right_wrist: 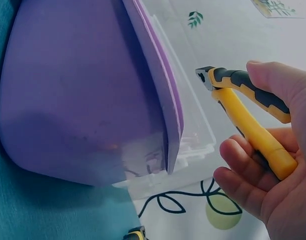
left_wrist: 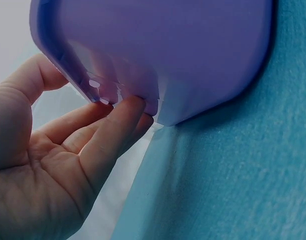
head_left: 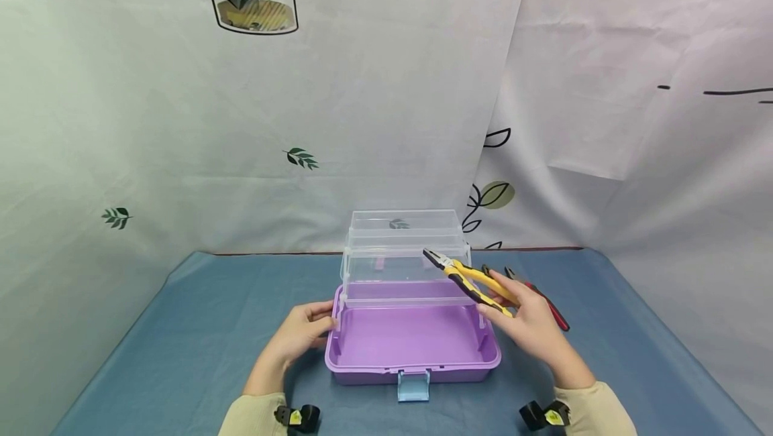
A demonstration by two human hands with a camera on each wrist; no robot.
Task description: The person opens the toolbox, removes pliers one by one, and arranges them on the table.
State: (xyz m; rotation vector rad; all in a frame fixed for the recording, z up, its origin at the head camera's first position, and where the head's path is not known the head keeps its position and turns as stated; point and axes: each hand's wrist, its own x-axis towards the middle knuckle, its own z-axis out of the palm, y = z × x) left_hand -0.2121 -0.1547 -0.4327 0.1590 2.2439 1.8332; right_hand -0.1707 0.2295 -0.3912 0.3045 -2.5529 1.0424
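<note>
A purple plastic toolbox [head_left: 413, 377] stands on the table with its clear lid [head_left: 404, 255] raised at the back; its inside is bare. My left hand [head_left: 302, 332] holds the box's left rim, thumb over the edge and fingers [left_wrist: 118, 120] against the outer wall. Above the box's right side, my right hand [head_left: 528, 318] grips yellow-and-black pliers [head_left: 465, 278] by the handles. Their handles are spread, and their nose points up and left over the box. In the right wrist view the pliers [right_wrist: 247, 125] are apart from the box wall.
Red-handled pliers [head_left: 557, 315] lie on the blue tablecloth [head_left: 241, 302] behind my right hand. Beside them another tool [head_left: 486, 268] is mostly hidden. A light blue latch [head_left: 413, 387] hangs at the box's front. A pale patterned curtain [head_left: 386, 87] rises behind the table.
</note>
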